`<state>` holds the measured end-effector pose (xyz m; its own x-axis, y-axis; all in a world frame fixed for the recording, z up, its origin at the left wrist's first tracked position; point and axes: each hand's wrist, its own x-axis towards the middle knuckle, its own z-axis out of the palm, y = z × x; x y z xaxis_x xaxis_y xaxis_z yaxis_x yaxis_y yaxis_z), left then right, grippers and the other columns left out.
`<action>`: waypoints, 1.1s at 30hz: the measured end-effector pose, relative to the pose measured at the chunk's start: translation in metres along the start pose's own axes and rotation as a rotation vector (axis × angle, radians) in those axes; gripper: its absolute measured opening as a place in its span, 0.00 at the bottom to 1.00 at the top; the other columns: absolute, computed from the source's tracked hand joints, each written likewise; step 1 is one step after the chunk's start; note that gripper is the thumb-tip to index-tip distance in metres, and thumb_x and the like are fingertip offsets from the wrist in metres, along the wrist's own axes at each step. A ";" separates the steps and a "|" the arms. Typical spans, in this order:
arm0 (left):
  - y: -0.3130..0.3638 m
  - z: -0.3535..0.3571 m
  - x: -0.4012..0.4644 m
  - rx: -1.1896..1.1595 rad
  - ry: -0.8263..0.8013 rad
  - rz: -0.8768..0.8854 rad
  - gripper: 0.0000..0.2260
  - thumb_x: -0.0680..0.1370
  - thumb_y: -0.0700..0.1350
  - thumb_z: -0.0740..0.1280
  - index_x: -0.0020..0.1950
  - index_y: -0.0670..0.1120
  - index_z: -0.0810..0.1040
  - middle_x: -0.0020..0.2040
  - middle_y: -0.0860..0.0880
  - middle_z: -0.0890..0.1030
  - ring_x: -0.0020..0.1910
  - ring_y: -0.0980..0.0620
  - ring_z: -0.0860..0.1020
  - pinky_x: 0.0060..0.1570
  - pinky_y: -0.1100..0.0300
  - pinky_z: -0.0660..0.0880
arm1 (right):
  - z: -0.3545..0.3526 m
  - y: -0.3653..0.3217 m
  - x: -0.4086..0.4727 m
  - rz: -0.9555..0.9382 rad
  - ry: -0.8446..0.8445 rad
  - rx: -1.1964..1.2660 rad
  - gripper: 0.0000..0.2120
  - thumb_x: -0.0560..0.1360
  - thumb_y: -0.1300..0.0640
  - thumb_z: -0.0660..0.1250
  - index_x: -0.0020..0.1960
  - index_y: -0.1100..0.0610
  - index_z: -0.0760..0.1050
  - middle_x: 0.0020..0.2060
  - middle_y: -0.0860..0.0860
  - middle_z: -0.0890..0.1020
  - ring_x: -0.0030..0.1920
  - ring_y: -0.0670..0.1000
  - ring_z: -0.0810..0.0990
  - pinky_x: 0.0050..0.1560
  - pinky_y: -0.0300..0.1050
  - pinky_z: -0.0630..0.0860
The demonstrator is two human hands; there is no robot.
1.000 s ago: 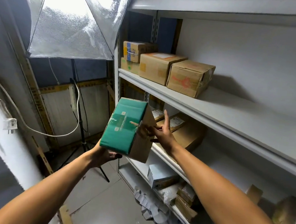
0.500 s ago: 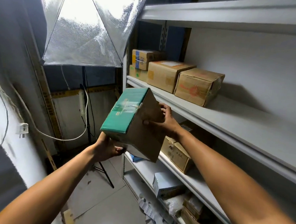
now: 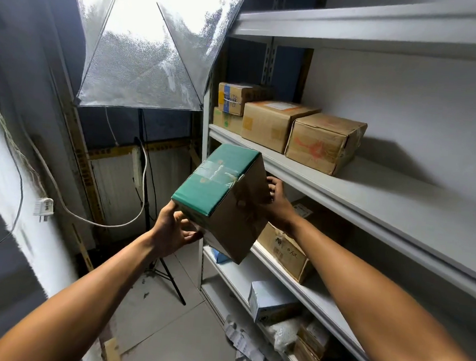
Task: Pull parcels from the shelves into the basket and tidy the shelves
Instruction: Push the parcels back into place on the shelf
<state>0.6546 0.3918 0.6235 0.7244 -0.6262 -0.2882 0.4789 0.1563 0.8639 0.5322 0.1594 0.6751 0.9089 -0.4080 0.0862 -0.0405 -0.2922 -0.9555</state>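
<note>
Left hand (image 3: 171,232) cups the lower near corner of the green-topped parcel (image 3: 224,199), fingers (image 3: 192,235) curled beneath it. The parcel is carried in the air in front of the shelf (image 3: 385,196), tilted, its long axis running from lower left up toward the shelf edge at upper right. Right hand (image 3: 279,203) grips the far side, fingertips wrapped over the upper corner (palm hidden behind the carton). Both hands sit at opposite ends; the right is nearer the shelf. No basket is in view. Against the frame half a second ago, the parcel has tipped further and stands higher toward the shelf lip, with the three brown cartons (image 3: 324,141) unmoved.
</note>
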 end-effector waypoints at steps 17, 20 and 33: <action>0.012 0.025 0.013 0.338 -0.014 0.362 0.48 0.63 0.63 0.79 0.80 0.53 0.64 0.70 0.53 0.77 0.67 0.52 0.77 0.66 0.53 0.72 | -0.007 -0.013 -0.011 0.063 0.388 -0.103 0.29 0.72 0.40 0.75 0.67 0.52 0.71 0.53 0.46 0.75 0.52 0.49 0.75 0.49 0.43 0.71; 0.023 0.036 0.015 0.278 0.054 0.340 0.38 0.63 0.70 0.73 0.65 0.48 0.82 0.61 0.44 0.83 0.58 0.46 0.79 0.60 0.48 0.72 | -0.015 -0.010 -0.020 -0.010 0.440 -0.078 0.21 0.71 0.40 0.77 0.56 0.50 0.76 0.47 0.45 0.80 0.50 0.52 0.80 0.43 0.44 0.77; 0.071 0.160 0.041 0.214 -0.392 0.097 0.22 0.82 0.59 0.58 0.62 0.44 0.78 0.44 0.42 0.86 0.40 0.46 0.85 0.38 0.55 0.83 | -0.122 -0.006 -0.084 -0.101 0.094 0.203 0.57 0.60 0.34 0.80 0.81 0.44 0.56 0.72 0.57 0.73 0.70 0.60 0.75 0.68 0.68 0.72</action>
<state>0.6390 0.2547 0.7393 0.4991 -0.8645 -0.0593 0.2751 0.0931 0.9569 0.4055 0.0902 0.7078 0.8609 -0.4673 0.2012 0.1418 -0.1595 -0.9770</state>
